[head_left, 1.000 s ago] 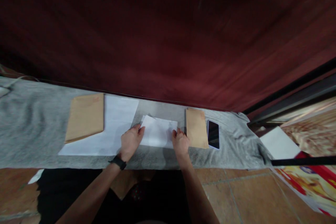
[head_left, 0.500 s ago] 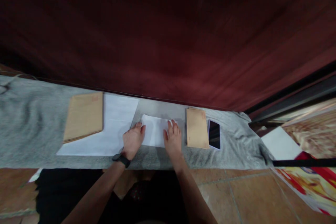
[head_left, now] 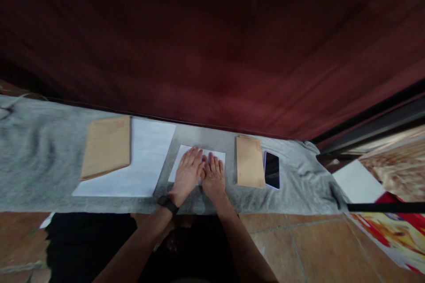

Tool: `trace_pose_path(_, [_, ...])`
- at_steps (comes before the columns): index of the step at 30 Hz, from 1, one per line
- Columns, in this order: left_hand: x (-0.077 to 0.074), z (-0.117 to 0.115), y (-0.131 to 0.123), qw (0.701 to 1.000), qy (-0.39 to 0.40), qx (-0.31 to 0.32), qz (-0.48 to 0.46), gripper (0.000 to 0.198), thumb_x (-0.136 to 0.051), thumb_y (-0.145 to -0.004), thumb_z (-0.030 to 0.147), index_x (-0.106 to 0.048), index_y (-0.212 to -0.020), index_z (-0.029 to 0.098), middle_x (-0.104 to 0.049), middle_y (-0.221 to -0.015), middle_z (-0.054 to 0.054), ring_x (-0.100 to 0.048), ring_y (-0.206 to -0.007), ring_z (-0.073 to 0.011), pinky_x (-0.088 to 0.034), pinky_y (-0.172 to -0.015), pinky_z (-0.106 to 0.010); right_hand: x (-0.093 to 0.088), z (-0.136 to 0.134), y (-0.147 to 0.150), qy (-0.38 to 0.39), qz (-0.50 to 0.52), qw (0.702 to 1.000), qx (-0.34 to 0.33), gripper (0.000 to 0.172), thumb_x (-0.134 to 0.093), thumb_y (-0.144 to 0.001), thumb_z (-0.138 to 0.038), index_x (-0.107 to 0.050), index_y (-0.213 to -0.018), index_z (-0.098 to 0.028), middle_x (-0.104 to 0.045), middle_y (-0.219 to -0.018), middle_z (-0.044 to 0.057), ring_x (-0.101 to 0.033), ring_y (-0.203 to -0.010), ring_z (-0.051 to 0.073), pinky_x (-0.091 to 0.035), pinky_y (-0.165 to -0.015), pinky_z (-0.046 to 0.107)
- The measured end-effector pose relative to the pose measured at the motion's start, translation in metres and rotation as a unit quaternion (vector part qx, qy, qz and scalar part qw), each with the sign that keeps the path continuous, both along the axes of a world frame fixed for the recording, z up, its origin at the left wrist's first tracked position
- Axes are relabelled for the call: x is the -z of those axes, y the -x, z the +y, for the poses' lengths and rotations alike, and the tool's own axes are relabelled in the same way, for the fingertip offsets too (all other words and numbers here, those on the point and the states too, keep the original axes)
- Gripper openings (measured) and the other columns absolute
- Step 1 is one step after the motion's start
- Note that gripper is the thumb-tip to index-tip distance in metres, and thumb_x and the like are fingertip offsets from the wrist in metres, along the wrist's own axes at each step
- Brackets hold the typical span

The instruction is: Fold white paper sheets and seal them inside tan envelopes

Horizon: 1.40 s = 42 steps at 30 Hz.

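Observation:
A folded sheet of white paper (head_left: 176,169) lies on the grey cloth in front of me, largely covered by my hands. My left hand (head_left: 188,171), with a dark watch on its wrist, rests flat on the paper, fingers stretched out. Close beside it, thumbs touching or nearly so, my right hand (head_left: 213,177) presses flat on the paper's right part. To the left is a stack of brown envelopes (head_left: 108,146) on larger white sheets (head_left: 146,163). Right of my hands lie smaller brown envelopes (head_left: 249,163).
A phone (head_left: 272,170) with a dark screen lies right of the small envelopes. The grey cloth (head_left: 40,154) covers the long narrow surface, and a dark red panel (head_left: 199,62) rises behind it. Below, at right, are floor tiles (head_left: 318,247) and a colourful printed bag (head_left: 395,234).
Both hands have come together over the middle of the paper. Its raised far edge now lies flatter, and my left hand has moved right from its left edge onto its surface.

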<state>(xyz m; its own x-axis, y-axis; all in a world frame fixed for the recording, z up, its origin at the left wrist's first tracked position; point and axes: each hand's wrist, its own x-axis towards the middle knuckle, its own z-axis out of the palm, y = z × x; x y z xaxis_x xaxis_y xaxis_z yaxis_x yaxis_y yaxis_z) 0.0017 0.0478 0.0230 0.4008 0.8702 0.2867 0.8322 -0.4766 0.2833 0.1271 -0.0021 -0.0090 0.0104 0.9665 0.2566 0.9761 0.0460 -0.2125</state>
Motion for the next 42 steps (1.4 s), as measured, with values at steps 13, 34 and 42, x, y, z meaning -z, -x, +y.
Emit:
trace_pose_path(13, [0.029,0.007,0.006,0.998,0.044,-0.031,0.032,0.063,-0.024,-0.102,0.038,-0.036,-0.154,0.004,-0.034,-0.161,-0.016,-0.023,-0.154,-0.0249,-0.016,-0.126,-0.046,0.004,0.003,-0.001,-0.009,0.004,0.999,0.042,0.051,-0.038,-0.106,-0.029,-0.039,-0.155,-0.016,-0.036,-0.161,0.015,-0.035,-0.148,0.027,-0.029,-0.120,0.050])
trace_pose_path(34, [0.027,0.005,0.020,0.995,0.044,-0.070,0.051,0.061,-0.025,-0.099,0.026,-0.035,-0.154,0.004,-0.032,-0.163,-0.017,-0.023,-0.154,-0.0256,-0.021,-0.125,-0.045,0.000,0.037,0.025,0.038,0.049,0.998,-0.004,0.051,-0.036,-0.107,-0.035,-0.041,-0.153,-0.014,-0.038,-0.159,0.011,-0.033,-0.150,0.021,-0.024,-0.124,0.042])
trace_pose_path(42, [0.027,0.005,0.016,0.994,0.047,-0.091,0.036,0.063,-0.027,-0.100,0.034,-0.034,-0.154,0.002,-0.033,-0.162,-0.019,-0.022,-0.154,-0.0273,-0.019,-0.126,-0.045,0.005,0.025,-0.017,-0.004,0.012,0.997,0.083,0.058,-0.036,-0.106,-0.038,-0.037,-0.154,-0.005,-0.038,-0.159,0.018,-0.037,-0.147,0.028,-0.028,-0.121,0.048])
